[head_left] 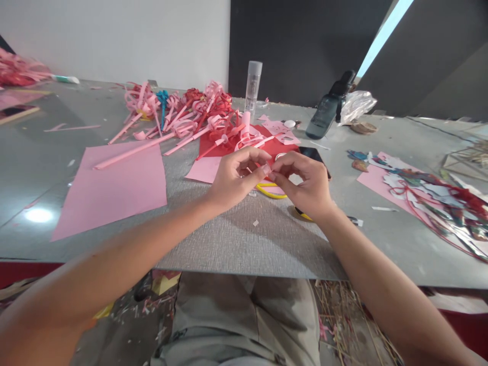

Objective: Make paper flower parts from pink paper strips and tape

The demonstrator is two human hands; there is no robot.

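My left hand (pixel 241 177) and my right hand (pixel 303 180) meet above the table, thumbs and forefingers pinched close together. Whatever lies between the fingertips is too small to make out. Just beneath them shows a yellow loop (pixel 271 192), perhaps a scissor handle, partly covered by my right hand. Behind the fingers lie a red paper sheet (pixel 217 146) and curled pink paper strips (pixel 249 133). A dark phone (pixel 313 154) sits behind my right hand, partly hidden.
Pink and red paper flowers (pixel 183 114) are heaped at the back, left of a clear capped tube (pixel 252 86). A pink sheet (pixel 118 188) lies left. A dark dropper-topped bottle (pixel 326 114) leans at back right, and mixed scraps (pixel 438 188) spread on the right.
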